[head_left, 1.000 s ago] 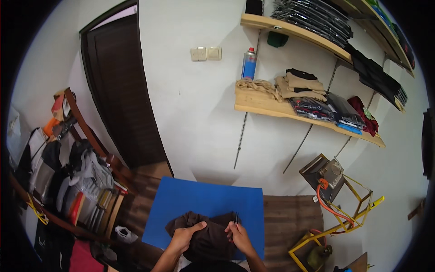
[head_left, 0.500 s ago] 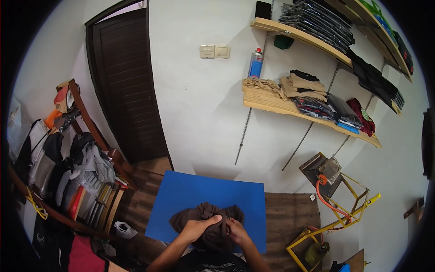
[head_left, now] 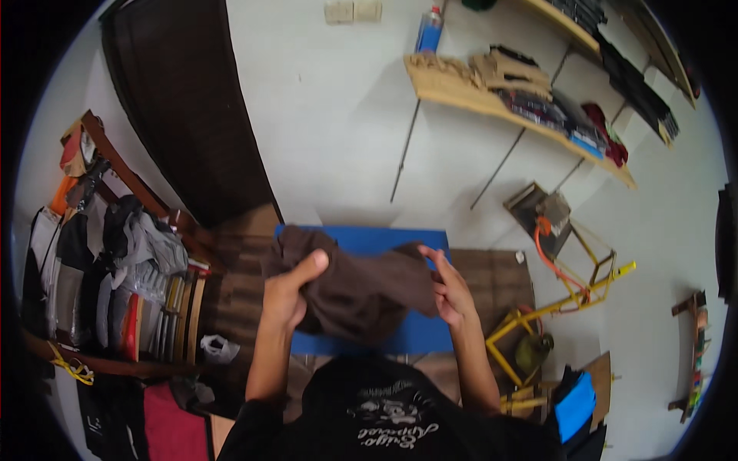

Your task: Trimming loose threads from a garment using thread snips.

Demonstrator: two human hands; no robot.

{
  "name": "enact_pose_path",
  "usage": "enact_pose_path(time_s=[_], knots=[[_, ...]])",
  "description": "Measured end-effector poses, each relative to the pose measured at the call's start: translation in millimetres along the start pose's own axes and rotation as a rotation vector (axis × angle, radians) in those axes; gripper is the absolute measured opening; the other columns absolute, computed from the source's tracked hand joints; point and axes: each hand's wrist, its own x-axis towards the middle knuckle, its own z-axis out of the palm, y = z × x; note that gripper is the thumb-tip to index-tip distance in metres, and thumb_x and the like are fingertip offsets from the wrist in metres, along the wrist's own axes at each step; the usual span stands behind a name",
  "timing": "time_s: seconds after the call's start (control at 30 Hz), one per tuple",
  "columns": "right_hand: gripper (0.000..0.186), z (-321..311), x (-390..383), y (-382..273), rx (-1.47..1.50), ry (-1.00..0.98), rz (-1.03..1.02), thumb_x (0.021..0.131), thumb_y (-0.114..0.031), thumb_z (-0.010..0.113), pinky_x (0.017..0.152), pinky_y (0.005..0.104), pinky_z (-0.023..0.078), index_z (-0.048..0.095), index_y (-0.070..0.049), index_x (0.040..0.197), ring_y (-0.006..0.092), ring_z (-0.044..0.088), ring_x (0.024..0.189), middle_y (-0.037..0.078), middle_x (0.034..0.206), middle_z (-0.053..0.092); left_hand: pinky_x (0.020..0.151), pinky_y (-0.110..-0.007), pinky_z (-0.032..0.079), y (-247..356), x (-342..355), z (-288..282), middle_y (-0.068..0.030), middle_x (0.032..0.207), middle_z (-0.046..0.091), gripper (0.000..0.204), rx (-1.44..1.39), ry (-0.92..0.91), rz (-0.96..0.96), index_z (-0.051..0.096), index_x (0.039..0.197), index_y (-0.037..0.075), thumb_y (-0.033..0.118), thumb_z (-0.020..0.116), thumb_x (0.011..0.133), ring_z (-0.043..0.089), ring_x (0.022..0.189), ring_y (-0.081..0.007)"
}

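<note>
A dark brown garment (head_left: 361, 296) hangs stretched between my two hands, raised over a blue tabletop (head_left: 377, 240). Its exact kind cannot be told, as the cloth is folded and slightly blurred. At its left end, my left hand (head_left: 294, 288) grips the fabric with the thumb lying on top. My right hand (head_left: 448, 288) holds the right edge between thumb and fingers. Loose cloth sags in the middle and covers much of the blue surface.
Crowded with clothes, a wooden rack (head_left: 138, 261) stands at the left, near a dark door (head_left: 181, 107). Wall shelves (head_left: 523, 115) carry folded garments and a spray can (head_left: 429, 31). To the right is a yellow metal frame (head_left: 538, 323) with a green gas cylinder (head_left: 533, 350). A white plastic bag (head_left: 220, 348) lies on the floor.
My hands have moved apart, lifting and spreading the garment that was bunched on the blue tabletop. The head view has tilted downward, so my black shirt shows more.
</note>
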Motion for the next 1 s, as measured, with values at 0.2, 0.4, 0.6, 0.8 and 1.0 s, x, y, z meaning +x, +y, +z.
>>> enact_pose_path(time_s=[0.2,0.4,0.6,0.8,1.0], knots=[[0.024,1,-5,29,0.028,-0.137,0.055,0.098,-0.017,0.053,0.037,0.0172,0.027,0.055,-0.007,0.12,-0.0005,0.032,0.045,-0.006,0.062,0.044,0.086,-0.031,0.051,3,10,-20,-0.0095,0.102,0.066,0.03,0.008,0.064,-0.002,0.063,0.109,0.001,-0.001,0.07,0.079,0.064,0.093,-0.0182],[0.018,-10,1,15,0.301,-0.072,-0.339,0.097,-0.016,0.055,0.035,0.0162,0.025,0.058,-0.01,0.113,0.001,0.034,0.041,-0.007,0.058,0.042,0.09,-0.03,0.048,9,8,-33,-0.0106,0.105,0.067,0.029,0.01,-0.007,-0.125,0.063,0.109,-0.002,0.002,0.071,0.081,0.064,0.097,-0.018],[0.024,11,0,32,-0.004,0.005,-0.056,0.095,-0.014,0.058,0.033,0.0185,0.025,0.055,-0.011,0.118,0.0015,0.032,0.038,-0.007,0.058,0.042,0.091,-0.03,0.049,8,13,-39,-0.0103,0.105,0.067,0.029,-0.023,-0.054,-0.124,0.063,0.11,-0.002,-0.001,0.068,0.082,0.064,0.099,-0.0179],[0.028,24,3,-14,-0.36,0.115,-0.211,0.087,-0.008,0.065,0.035,0.0186,0.028,0.059,-0.002,0.114,0.0018,0.033,0.039,-0.006,0.062,0.049,0.09,-0.031,0.049,10,14,-50,-0.01,0.106,0.065,0.03,0.05,-0.053,-0.062,0.061,0.111,-0.002,-0.001,0.068,0.082,0.063,0.097,-0.0179],[0.023,36,16,-30,-0.865,0.437,-0.46,0.086,-0.013,0.069,0.039,0.0189,0.026,0.065,0.0,0.105,0.0027,0.036,0.042,-0.006,0.056,0.048,0.088,-0.03,0.05,8,26,-57,-0.0096,0.102,0.066,0.026,-0.023,-0.012,-0.078,0.061,0.106,0.0,-0.002,0.068,0.081,0.064,0.095,-0.0172]])
